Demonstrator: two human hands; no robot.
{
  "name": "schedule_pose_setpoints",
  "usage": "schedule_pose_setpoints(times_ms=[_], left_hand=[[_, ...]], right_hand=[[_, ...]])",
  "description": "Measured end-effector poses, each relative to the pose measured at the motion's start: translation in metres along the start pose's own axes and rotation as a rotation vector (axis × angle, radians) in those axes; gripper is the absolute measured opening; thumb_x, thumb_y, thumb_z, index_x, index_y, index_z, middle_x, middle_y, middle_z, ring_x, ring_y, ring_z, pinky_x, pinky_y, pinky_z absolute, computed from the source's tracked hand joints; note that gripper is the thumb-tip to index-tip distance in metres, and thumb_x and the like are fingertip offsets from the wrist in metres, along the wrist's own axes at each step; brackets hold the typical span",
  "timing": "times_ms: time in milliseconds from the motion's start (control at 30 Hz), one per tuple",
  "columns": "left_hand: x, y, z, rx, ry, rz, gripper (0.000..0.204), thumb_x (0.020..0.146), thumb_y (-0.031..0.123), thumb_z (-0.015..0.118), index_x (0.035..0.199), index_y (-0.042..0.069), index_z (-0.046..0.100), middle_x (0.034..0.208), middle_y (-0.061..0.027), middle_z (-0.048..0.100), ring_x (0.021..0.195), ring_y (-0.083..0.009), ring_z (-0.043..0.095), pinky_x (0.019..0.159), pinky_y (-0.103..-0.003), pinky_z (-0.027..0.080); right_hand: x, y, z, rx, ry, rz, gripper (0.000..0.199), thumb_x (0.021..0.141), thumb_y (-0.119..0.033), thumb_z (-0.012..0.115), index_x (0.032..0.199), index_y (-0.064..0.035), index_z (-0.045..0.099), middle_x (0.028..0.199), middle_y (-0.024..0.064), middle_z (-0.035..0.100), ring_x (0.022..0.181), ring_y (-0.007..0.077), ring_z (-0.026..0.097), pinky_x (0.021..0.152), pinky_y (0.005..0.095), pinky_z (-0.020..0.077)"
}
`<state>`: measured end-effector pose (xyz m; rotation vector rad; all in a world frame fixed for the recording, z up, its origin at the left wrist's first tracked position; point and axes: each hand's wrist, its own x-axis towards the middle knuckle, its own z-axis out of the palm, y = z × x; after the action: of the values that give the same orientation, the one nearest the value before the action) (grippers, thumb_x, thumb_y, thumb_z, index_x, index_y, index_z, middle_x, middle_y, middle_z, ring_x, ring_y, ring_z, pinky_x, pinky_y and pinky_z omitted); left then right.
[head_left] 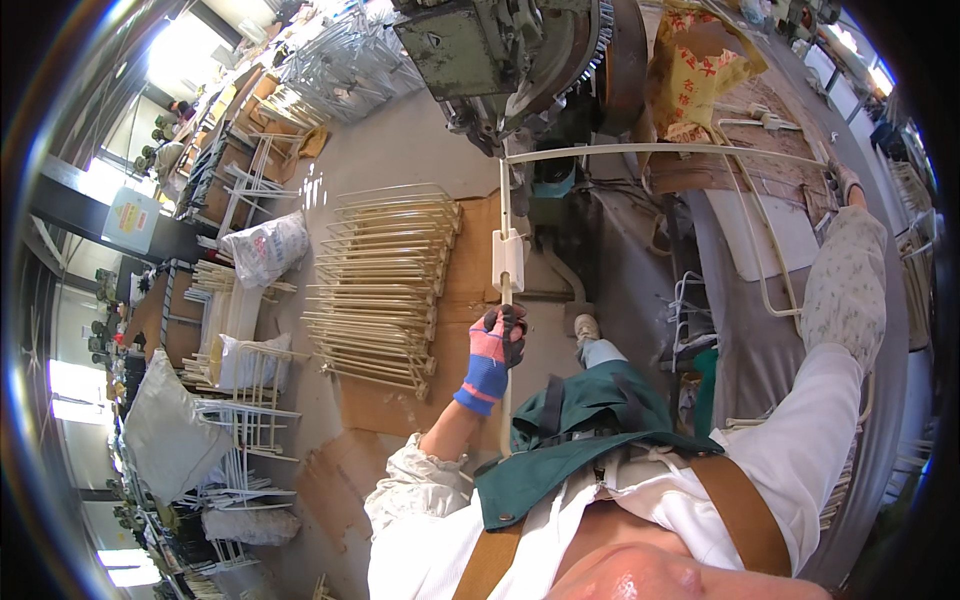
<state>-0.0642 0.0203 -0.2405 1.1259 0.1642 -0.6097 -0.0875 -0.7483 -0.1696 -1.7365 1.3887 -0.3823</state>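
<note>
My left hand (497,338), in a pink and blue glove with dark fingers, is closed round a straight cream metal tube (505,200). A white block with a slot (508,262) sits on that tube just beyond my fingers. The tube runs up to the tip of a green machine (465,50). From the same tip a second length of cream tube (660,148) stretches right to my right hand (846,186), which appears closed on its end. Whether the two lengths are one bent piece, I cannot tell.
Left of my left hand, many bent cream tube frames (385,290) lie stacked on cardboard (465,330). A torn yellow sack (695,70) and a bent tube (765,240) are on the worktable at right. White sacks (265,250) and white frames (245,425) stand farther left.
</note>
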Motion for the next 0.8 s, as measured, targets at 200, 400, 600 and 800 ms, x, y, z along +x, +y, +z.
schedule_pose_setpoints(times_ms=[200,400,600,800], left_hand=[[-0.006,0.011,0.002,-0.035,-0.004,-0.010,0.024,0.087,0.026,0.053,0.091,0.002,0.056,0.055,0.0014,0.044,0.043,-0.0090,0.042,0.036,-0.021,0.031],[0.040,0.056,0.010,0.065,-0.040,0.038,0.029,0.086,0.022,0.052,0.103,-0.002,0.054,0.056,0.0001,0.046,0.045,-0.0107,0.044,0.037,-0.022,0.032],[0.088,0.066,0.001,0.034,-0.131,0.005,0.032,0.086,0.023,0.052,0.105,-0.003,0.052,0.054,0.0007,0.044,0.043,-0.0105,0.042,0.037,-0.022,0.031],[0.093,0.063,0.008,-0.006,-0.067,0.055,0.027,0.087,0.023,0.051,0.101,0.000,0.056,0.054,0.0018,0.043,0.041,-0.0091,0.038,0.035,-0.023,0.028]], right_hand=[[0.010,0.002,0.010,-0.034,0.012,-0.089,0.030,0.076,-0.041,0.061,0.071,-0.0114,0.064,0.056,-0.0022,0.053,0.041,0.0095,0.039,0.040,0.0265,0.0304],[0.058,0.016,-0.008,-0.002,0.112,-0.087,0.034,0.074,-0.043,0.063,0.073,-0.0095,0.066,0.057,-0.0011,0.056,0.043,0.0087,0.042,0.040,0.0247,0.0309],[0.072,-0.002,-0.006,0.023,0.152,-0.109,0.035,0.073,-0.044,0.064,0.072,-0.0090,0.067,0.059,-0.0007,0.057,0.044,0.0087,0.043,0.041,0.0245,0.0320],[0.072,-0.025,0.026,0.022,0.129,-0.102,0.035,0.073,-0.044,0.064,0.070,-0.0100,0.067,0.057,-0.0002,0.056,0.044,0.0093,0.043,0.041,0.0246,0.0319]])
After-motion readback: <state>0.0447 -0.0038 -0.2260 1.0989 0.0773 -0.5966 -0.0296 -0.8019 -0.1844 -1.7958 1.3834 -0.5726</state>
